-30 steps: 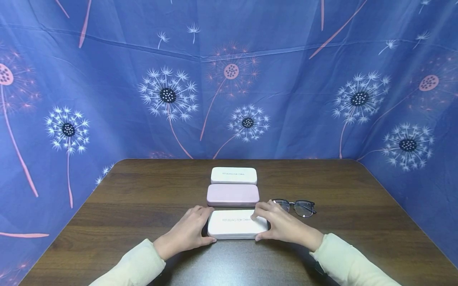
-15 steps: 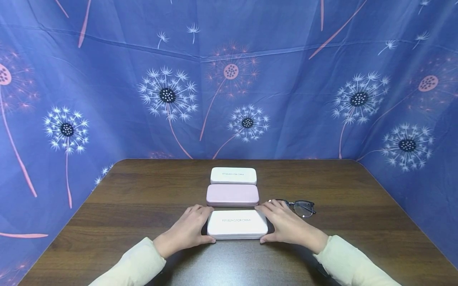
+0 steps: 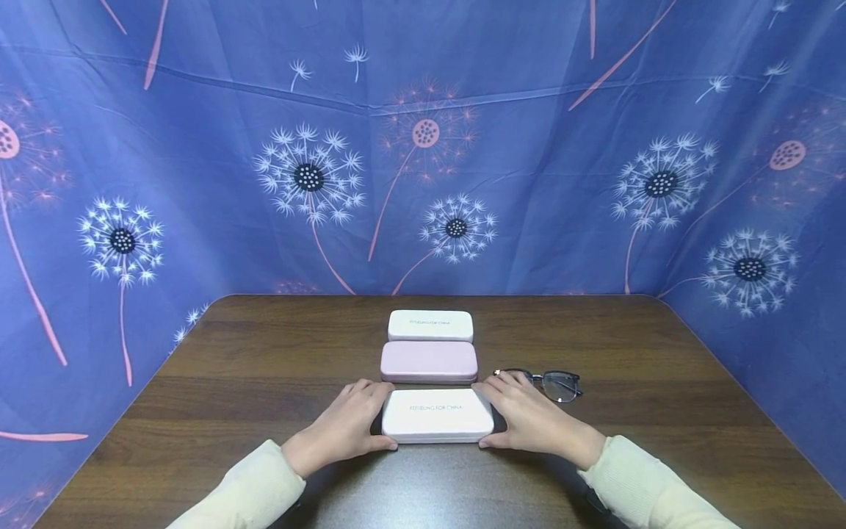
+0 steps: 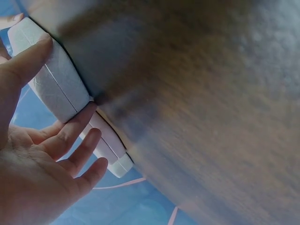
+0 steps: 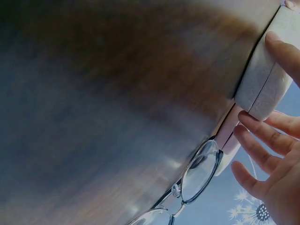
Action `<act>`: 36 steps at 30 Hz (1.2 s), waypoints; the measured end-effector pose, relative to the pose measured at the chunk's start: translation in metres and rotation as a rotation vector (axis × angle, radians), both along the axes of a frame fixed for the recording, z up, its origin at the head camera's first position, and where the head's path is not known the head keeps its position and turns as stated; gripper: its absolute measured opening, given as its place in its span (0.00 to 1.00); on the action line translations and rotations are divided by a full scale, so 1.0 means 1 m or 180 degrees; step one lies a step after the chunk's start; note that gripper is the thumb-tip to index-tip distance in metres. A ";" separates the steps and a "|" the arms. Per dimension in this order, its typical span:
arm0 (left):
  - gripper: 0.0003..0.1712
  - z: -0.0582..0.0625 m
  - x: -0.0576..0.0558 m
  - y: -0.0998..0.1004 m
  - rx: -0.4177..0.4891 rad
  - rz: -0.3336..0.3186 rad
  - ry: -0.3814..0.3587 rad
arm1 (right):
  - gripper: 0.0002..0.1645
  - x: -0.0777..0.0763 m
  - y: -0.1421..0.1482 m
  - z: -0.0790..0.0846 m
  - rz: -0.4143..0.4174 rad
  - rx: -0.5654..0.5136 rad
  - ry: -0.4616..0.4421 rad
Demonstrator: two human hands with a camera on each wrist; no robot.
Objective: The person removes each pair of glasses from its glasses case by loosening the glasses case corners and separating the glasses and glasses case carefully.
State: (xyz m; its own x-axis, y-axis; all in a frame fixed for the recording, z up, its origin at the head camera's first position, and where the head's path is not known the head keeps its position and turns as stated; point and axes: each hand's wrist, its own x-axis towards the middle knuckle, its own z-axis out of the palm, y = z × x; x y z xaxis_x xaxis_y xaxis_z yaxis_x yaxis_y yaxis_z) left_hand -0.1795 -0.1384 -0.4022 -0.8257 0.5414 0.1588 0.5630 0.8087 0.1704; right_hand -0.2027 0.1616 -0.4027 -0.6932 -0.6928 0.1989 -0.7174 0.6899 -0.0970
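A white glasses case (image 3: 438,416) lies closed on the table, lettering on its lid, nearest the person. My left hand (image 3: 346,422) grips its left end, thumb at the front edge and fingers at the back corner. At the opposite end my right hand (image 3: 535,422) holds it the same way. In the left wrist view the thumb (image 4: 29,62) lies over the side of the case (image 4: 58,86), across its seam. The right wrist view shows the right thumb (image 5: 283,52) against the case's front side and a forefinger at its rear corner.
Behind it stand a pink glasses case (image 3: 428,360) and another white glasses case (image 3: 429,325), in a row. Dark-framed eyeglasses (image 3: 560,386) lie just beyond the right hand, partly covered by it. A blue dandelion-print cloth (image 3: 542,184) hangs behind the wooden table (image 3: 277,353).
My right hand has slid off the lid to the case's right end, its fingers moving back and its thumb outward. The left hand and the cases have stayed in place.
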 end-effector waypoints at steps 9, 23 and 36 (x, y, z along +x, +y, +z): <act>0.45 -0.001 0.001 -0.003 0.0003 0.0010 0.0067 | 0.47 0.000 -0.002 0.000 0.0035 -0.0030 -0.0045; 0.44 0.010 0.003 -0.024 0.0140 0.0123 -0.0002 | 0.48 -0.002 -0.023 0.005 0.0169 -0.0061 0.0123; 0.43 0.019 0.005 -0.055 0.0199 0.0328 -0.0133 | 0.47 -0.007 -0.060 0.006 0.0299 0.0055 0.0350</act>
State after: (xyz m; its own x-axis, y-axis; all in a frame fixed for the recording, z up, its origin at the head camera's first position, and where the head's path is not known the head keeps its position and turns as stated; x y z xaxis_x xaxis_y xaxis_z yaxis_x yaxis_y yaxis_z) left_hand -0.1750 -0.1930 -0.3829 -0.8830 0.4433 0.1539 0.4687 0.8490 0.2440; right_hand -0.2096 0.1018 -0.3965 -0.5998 -0.7575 0.2576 -0.7845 0.6201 -0.0031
